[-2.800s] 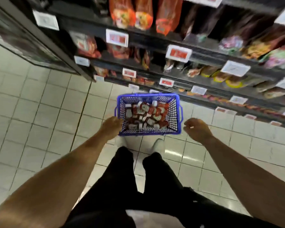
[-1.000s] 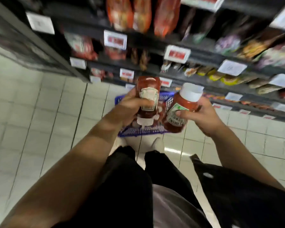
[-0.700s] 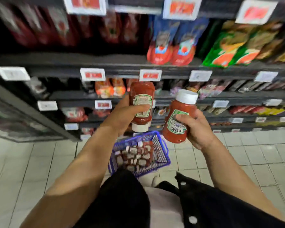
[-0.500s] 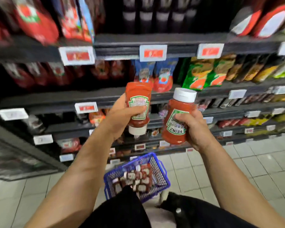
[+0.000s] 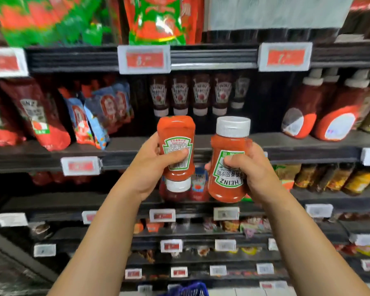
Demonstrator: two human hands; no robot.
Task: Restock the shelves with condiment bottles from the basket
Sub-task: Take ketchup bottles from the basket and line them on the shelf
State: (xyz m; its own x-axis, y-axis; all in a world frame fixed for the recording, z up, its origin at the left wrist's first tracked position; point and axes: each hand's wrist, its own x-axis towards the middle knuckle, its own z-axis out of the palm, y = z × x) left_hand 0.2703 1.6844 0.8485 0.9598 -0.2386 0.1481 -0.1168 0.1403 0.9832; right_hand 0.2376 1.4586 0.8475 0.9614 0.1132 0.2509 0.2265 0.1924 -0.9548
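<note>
My left hand [image 5: 146, 167] grips a red Heinz ketchup bottle [image 5: 176, 135] with its white cap pointing down. My right hand [image 5: 254, 169] grips a second ketchup bottle [image 5: 228, 144] with its white cap on top and its label upside down. Both bottles are held side by side at chest height in front of a dark shelf [image 5: 286, 144]. At the back of that shelf stands a row of matching ketchup bottles [image 5: 190, 92], caps down. Only the blue basket's rim [image 5: 188, 290] shows at the bottom edge.
Red and blue sauce pouches [image 5: 90, 116] lean on the shelf to the left. Larger ketchup bottles [image 5: 329, 112] stand to the right. Green and red bags [image 5: 156, 20] fill the shelf above. Lower shelves hold small jars and packets behind price tags [image 5: 144, 58].
Both hands took a ketchup bottle each from the basket and raised them. The view has tilted up from the floor to the ketchup shelf, and the basket has dropped almost out of sight.
</note>
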